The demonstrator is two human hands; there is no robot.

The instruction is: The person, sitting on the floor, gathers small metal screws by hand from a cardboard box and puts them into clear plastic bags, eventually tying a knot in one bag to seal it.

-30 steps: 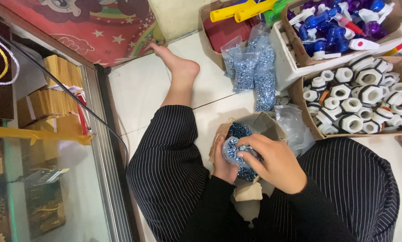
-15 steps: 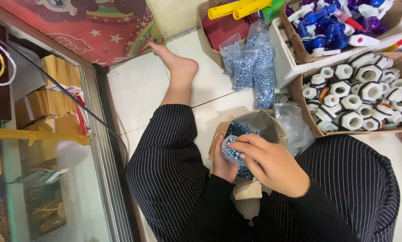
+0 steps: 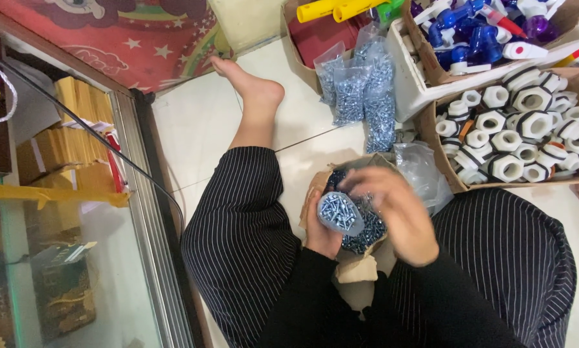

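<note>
While my left hand (image 3: 323, 231) clamps the small bag of screws (image 3: 340, 212), my right hand (image 3: 392, 212), fingers loosely curled, hovers just right of it.

Black sleeves (image 3: 315, 290), pinstriped black trousers (image 3: 238, 238), apparently barefoot.

Small clear screw bag (image 3: 340, 213) (upright, held)

right hand (image 3: 396, 216): blurred, fingers unclear | left hand (image 3: 320, 233): mostly hidden behind small bag of screws (image 3: 339, 212) | brown paper box (image 3: 354, 267): inside largely covered | box of white fittings (image 3: 528, 129): cut off at right edge
</note>
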